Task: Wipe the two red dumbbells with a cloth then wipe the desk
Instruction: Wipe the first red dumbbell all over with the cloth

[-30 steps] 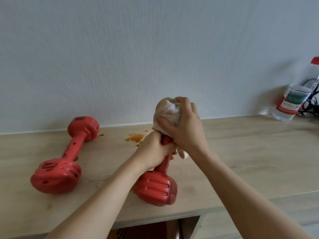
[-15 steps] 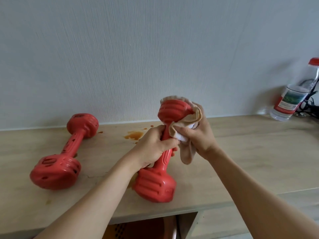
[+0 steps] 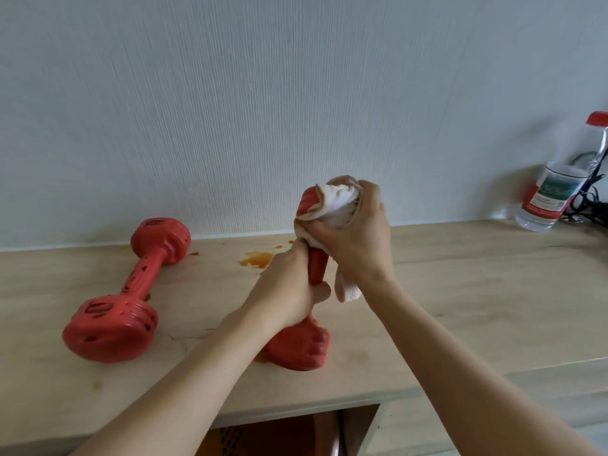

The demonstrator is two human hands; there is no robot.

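The left hand (image 3: 289, 291) gripped the handle of a red dumbbell (image 3: 301, 343) that stood on end on the wooden counter (image 3: 460, 291), its lower head resting on the surface near the front edge and its upper head raised toward the wall (image 3: 296, 93). The fingers of that hand were curled tightly round the shaft, pressed together. The right hand (image 3: 355, 238) held a pale cloth (image 3: 339, 202) bunched over the upper head of the dumbbell; its fingers (image 3: 368, 189) were wrapped across the top of the cloth while the thumb pinched the fabric from below against the red plastic, and a loose tail of the cloth hung down beside the wrist. Only a ribbed slice of the upper head showed at the left of the cloth. A second red dumbbell (image 3: 131, 291) lay on its side on the counter well to the left, apart from both hands, one head close to the wall and the other nearer the front edge. Between the two dumbbells, near the wall, an orange-brown stain (image 3: 256, 259) marked the counter, with small specks beside it. At the far right a clear plastic bottle (image 3: 559, 179) with a red cap leaned by the wall, with dark cables (image 3: 589, 205) just beside it
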